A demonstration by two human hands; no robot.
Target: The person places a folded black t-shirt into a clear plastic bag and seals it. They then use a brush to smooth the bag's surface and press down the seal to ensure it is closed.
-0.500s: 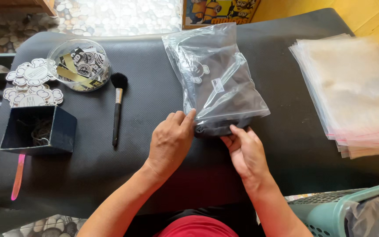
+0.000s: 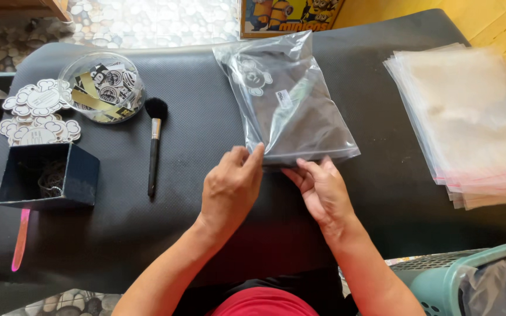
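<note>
A clear plastic bag [image 2: 291, 99] with a dark folded garment inside lies on the black padded table [image 2: 194, 105]. My left hand [image 2: 229, 187] pinches the bag's near edge at its left corner. Just to the right, my right hand [image 2: 322, 190] holds the same near edge with its fingertips. Both hands sit at the bag's opening side, close together.
A black makeup brush [image 2: 154, 146] lies left of the bag. Further left are a round clear tub of stickers [image 2: 102, 86], cloud-shaped paper tags [image 2: 36, 114] and an open dark box [image 2: 48, 175]. A stack of clear bags [image 2: 475, 123] lies at right. A teal basket [image 2: 475, 281] stands bottom right.
Both hands have stayed at the bag's near edge; the fingers have shifted slightly along it. The bag has not moved noticeably.
</note>
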